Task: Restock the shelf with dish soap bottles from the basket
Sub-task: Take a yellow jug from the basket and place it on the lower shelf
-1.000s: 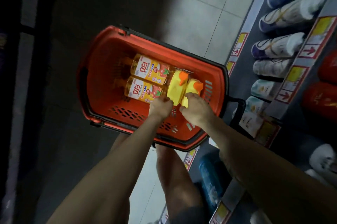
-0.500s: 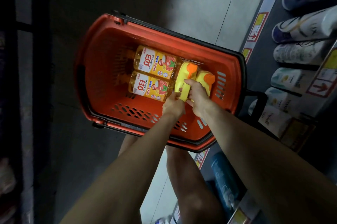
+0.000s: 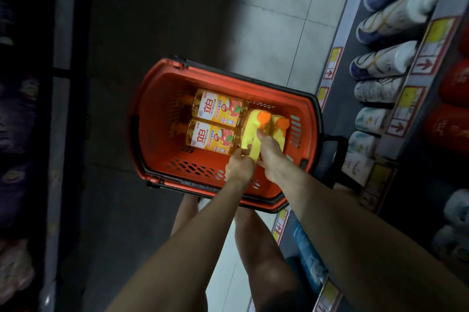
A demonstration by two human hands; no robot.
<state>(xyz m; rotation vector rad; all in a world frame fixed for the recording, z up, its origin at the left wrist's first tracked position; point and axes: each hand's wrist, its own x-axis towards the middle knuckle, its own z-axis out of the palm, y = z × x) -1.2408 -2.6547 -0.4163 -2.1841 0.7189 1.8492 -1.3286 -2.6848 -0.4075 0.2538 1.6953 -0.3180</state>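
While the shelf (image 3: 355,22) stood just to its right, the red basket (image 3: 156,113) held two dish soap bottles (image 3: 220,108) lying side by side. The left hand (image 3: 239,168) and right hand (image 3: 271,156) had fingers (image 3: 261,136) curled round the nearer bottle's (image 3: 212,137) yellow handle (image 3: 253,144). Risk, as judged: the crowded grip slipping, or the lift dragging the neighbouring bottle.

Left hand (image 3: 239,167) and right hand (image 3: 270,151) covering dish soap bottle (image 3: 250,129) handle, shelf (image 3: 340,118) right of basket (image 3: 162,108) cut off by edge
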